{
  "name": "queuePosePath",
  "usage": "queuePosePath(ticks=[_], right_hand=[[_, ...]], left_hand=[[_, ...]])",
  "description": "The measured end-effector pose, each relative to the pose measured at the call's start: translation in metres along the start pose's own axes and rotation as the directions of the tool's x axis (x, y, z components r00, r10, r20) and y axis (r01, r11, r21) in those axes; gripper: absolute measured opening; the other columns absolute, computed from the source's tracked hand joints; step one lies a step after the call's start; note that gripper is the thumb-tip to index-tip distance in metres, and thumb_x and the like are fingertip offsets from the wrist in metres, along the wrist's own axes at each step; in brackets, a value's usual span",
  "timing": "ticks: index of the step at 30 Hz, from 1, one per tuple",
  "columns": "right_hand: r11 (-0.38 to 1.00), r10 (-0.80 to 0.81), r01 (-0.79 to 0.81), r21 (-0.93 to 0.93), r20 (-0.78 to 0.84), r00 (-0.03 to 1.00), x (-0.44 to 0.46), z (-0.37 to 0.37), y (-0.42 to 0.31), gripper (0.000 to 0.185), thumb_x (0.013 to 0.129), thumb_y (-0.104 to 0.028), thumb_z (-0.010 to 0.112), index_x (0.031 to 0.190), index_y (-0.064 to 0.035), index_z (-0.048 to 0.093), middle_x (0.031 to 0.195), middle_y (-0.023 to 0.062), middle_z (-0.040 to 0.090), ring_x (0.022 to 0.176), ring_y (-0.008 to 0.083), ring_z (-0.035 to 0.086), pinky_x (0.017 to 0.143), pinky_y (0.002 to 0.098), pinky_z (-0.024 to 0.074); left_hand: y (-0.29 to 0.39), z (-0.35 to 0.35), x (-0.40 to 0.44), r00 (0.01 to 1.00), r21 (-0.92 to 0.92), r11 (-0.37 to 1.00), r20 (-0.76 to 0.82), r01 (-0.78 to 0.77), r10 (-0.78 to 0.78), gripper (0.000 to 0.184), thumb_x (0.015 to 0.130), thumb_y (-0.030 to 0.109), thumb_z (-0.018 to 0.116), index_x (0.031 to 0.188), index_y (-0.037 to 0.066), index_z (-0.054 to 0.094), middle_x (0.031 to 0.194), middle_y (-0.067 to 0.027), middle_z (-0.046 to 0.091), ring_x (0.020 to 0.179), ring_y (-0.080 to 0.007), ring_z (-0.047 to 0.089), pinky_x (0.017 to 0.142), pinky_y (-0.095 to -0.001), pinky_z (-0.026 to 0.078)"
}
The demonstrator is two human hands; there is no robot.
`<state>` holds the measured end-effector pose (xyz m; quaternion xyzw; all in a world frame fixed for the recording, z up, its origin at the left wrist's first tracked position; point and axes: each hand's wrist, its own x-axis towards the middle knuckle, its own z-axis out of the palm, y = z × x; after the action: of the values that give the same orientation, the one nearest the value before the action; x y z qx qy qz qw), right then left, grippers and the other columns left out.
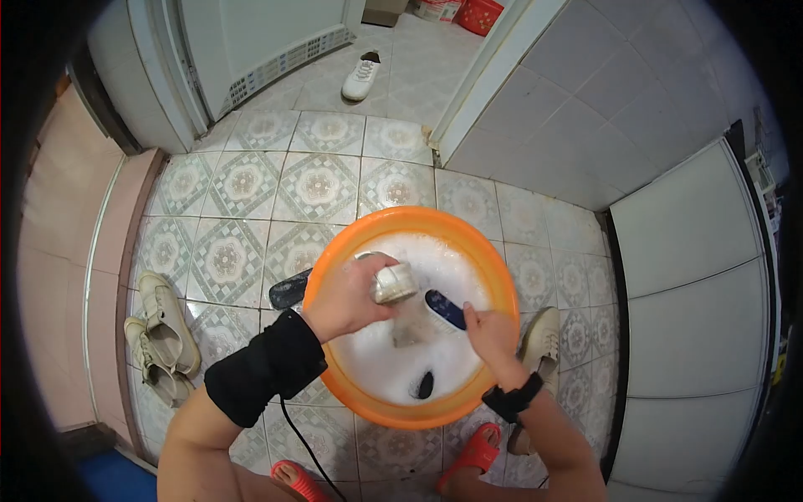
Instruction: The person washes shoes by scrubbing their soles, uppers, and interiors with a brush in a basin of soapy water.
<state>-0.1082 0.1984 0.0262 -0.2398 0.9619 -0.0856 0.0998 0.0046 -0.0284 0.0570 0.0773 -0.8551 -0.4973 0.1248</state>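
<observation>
My left hand (355,293) is closed around a whitish shoe (396,284), holding it above the suds in an orange basin (410,219); my fingers hide part of the shoe. In my right hand (492,332) is a scrub brush (445,309) with a dark blue back and pale bristles, gripped by one end. The brush is to the right of the shoe, a small gap between them. White foam (368,356) covers most of the water, with a greyish bare patch near the middle. A black oval piece (425,385) pokes through the foam near the front rim.
A dark elongated item (289,289) lies against the basin's left side. Worn whitish shoes (167,326) rest at the left, another shoe (542,341) at the right. A white shoe (361,77) lies beyond the doorway. My feet wear red slippers (475,452). A black cable (303,443) hangs from my left wrist.
</observation>
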Motion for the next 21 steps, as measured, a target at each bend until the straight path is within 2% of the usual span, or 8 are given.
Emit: queuePosePath(ticks=[3,6,7,9,13,17,19,21], right_hand=[[0.976,-0.146,0.175,0.130,-0.206,0.968,0.002,-0.039,-0.017,0.048,0.086,-0.035,0.046,0.056,0.0000,0.058,0.049,0.0184,0.050,0.045,0.0352,0.050,0.045,0.0420,0.0381],[0.929,-0.153,0.239,0.282,-0.295,0.943,-0.005,-0.065,-0.052,0.043,0.085,-0.028,0.049,0.052,-0.0008,0.054,0.049,0.0164,0.051,0.044,0.0334,0.049,0.043,0.0394,0.0379],[0.929,-0.153,0.238,0.282,-0.293,0.944,-0.005,-0.061,-0.064,0.043,0.085,-0.028,0.049,0.052,-0.0008,0.054,0.049,0.0164,0.051,0.044,0.0334,0.049,0.043,0.0394,0.0379],[0.856,-0.456,0.517,0.009,-0.459,0.762,-0.004,-0.053,-0.082,0.040,0.084,-0.024,0.049,0.050,-0.0026,0.051,0.048,0.0153,0.050,0.043,0.0328,0.049,0.042,0.0397,0.0378],[0.869,-0.460,0.489,-0.076,-0.489,0.741,0.037,-0.015,-0.028,0.035,0.084,-0.020,0.048,0.053,-0.0046,0.051,0.049,0.0138,0.050,0.043,0.0315,0.050,0.043,0.0409,0.0391],[0.941,-0.305,0.338,0.000,-0.435,0.848,0.021,-0.043,-0.043,0.035,0.084,-0.020,0.048,0.053,-0.0040,0.051,0.049,0.0147,0.050,0.043,0.0319,0.050,0.043,0.0412,0.0386],[0.804,-0.516,0.595,0.014,-0.480,0.709,0.007,-0.055,-0.080,0.039,0.085,-0.022,0.046,0.051,-0.0032,0.051,0.049,0.0161,0.050,0.044,0.0329,0.050,0.043,0.0411,0.0386],[0.834,-0.480,0.552,0.031,-0.455,0.750,0.023,-0.028,-0.063,0.041,0.086,-0.023,0.044,0.050,-0.0036,0.050,0.049,0.0161,0.050,0.045,0.0328,0.050,0.043,0.0406,0.0389]], left_hand=[[-0.002,-0.008,0.006,0.997,0.001,0.997,0.035,0.071,-0.071,0.045,0.057,0.012,0.073,0.099,0.003,0.057,0.080,-0.0159,0.061,0.077,-0.0309,0.060,0.068,-0.0362,0.047],[-0.001,-0.007,0.008,0.998,0.035,0.998,0.046,0.043,-0.044,0.046,0.059,0.011,0.074,0.100,0.003,0.056,0.085,-0.0128,0.062,0.081,-0.0254,0.061,0.072,-0.0303,0.047],[-0.002,-0.004,0.008,0.998,0.035,0.998,0.047,0.045,-0.046,0.046,0.059,0.011,0.074,0.100,0.003,0.056,0.085,-0.0128,0.062,0.081,-0.0254,0.061,0.072,-0.0303,0.047],[-0.005,0.000,0.007,0.994,-0.001,0.994,0.030,-0.107,0.107,0.042,0.059,0.009,0.073,0.098,0.002,0.057,0.084,-0.0121,0.062,0.079,-0.0243,0.061,0.071,-0.0305,0.047],[0.000,-0.007,0.002,0.994,-0.004,0.996,0.061,0.092,-0.092,0.043,0.060,0.007,0.070,0.100,0.001,0.055,0.085,-0.0144,0.061,0.079,-0.0274,0.060,0.070,-0.0311,0.046],[-0.002,-0.009,-0.005,0.993,0.045,0.998,0.103,0.048,-0.053,0.044,0.059,0.007,0.070,0.100,0.001,0.055,0.085,-0.0150,0.060,0.081,-0.0286,0.059,0.071,-0.0314,0.045],[-0.006,-0.006,-0.003,0.988,0.007,0.988,0.001,-0.156,0.156,0.043,0.058,0.004,0.069,0.099,0.001,0.056,0.085,-0.0148,0.060,0.081,-0.0289,0.059,0.071,-0.0322,0.045],[-0.005,-0.007,-0.004,0.997,0.015,0.998,0.039,-0.063,0.062,0.042,0.058,0.004,0.069,0.098,0.001,0.056,0.086,-0.0146,0.060,0.080,-0.0283,0.059,0.071,-0.0320,0.045]])
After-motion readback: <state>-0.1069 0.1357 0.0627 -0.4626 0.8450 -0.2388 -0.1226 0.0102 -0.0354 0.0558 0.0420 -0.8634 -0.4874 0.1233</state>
